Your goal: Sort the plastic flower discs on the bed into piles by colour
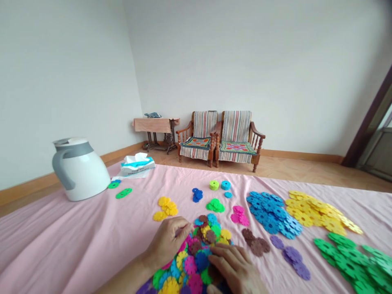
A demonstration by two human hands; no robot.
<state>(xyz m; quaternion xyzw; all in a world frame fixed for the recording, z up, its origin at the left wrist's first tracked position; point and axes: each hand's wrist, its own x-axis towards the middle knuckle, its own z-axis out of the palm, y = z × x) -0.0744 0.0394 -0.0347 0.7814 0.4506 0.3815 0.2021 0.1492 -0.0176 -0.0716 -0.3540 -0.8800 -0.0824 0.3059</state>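
Note:
A mixed heap of flower-shaped plastic snowflake discs (190,265) lies in front of me in many colours. At its left edge is my left hand (170,241), fingers curled in and thumb pressed against them; a dark spot shows in the grip, too small to name. My right hand (235,267) rests on the heap's right side with its fingers stretched out, the tips by a dark blue disc (201,260). Beyond the hands lie small groups of yellow discs (167,207), pink discs (239,215), bright green discs (215,205) and brown discs (257,245).
On the pink cloth (101,241), larger piles of blue discs (271,214), yellow discs (318,210) and green discs (352,261) spread to the right, beside purple discs (294,259). A white jug (87,171) and tissue pack (137,166) stand left. Two armchairs (237,130) are behind.

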